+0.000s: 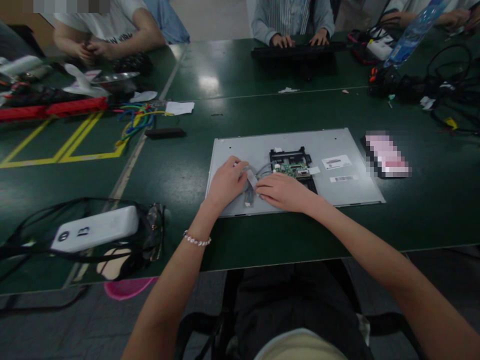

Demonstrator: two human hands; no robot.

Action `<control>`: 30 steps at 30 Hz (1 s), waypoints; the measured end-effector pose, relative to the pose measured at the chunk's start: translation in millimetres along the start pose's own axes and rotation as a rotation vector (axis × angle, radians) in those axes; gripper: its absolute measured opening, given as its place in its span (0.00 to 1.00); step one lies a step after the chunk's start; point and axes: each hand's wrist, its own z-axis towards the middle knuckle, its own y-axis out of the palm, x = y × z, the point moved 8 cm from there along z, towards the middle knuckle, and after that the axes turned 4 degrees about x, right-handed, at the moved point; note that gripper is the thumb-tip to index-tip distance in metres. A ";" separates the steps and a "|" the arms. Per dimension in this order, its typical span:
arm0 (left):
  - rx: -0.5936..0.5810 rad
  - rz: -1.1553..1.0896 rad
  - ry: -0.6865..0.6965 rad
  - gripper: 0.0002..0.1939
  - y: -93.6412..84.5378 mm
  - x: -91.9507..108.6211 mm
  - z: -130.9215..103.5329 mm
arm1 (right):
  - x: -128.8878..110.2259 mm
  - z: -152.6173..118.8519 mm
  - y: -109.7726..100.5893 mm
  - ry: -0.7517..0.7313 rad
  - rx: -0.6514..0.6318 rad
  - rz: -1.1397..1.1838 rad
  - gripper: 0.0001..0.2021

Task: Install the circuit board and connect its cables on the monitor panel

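Observation:
A flat grey metal display panel [240, 147] lies on the green table with its back up. In its middle sit a black plastic bracket [287, 154] and a green circuit board [296, 171]. Grey cables [248, 196] run from the board towards the left and are bunched together, with a white strip [252, 179] across them. My left hand [229, 181] has its fingers closed on the bunch from the left. From the right, my right hand [287, 192] pinches the cables near the strip's lower end. The fingertips partly hide the cables.
A phone [388, 155] lies right of the panel. At the left are a white power bank [97, 229] with black cords, a black bar [165, 133] and coloured wires [137, 122]. A bottle [412, 35] stands far right. Other people sit opposite, one at a keyboard [300, 51].

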 end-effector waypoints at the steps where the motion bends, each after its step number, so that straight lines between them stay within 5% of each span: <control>1: 0.003 -0.013 -0.011 0.14 -0.1 -1.1 0.1 | -0.2 0.1 -0.1 -0.002 0.000 -0.007 0.15; 13: 0.012 -0.262 -0.116 0.12 -2.4 -8.5 1.8 | -1.3 -1.1 -0.7 -0.022 0.011 -0.025 0.14; 30: -0.036 -0.282 -0.038 0.11 4.6 -3.5 2.0 | -0.8 -0.8 0.0 -0.015 -0.005 -0.021 0.15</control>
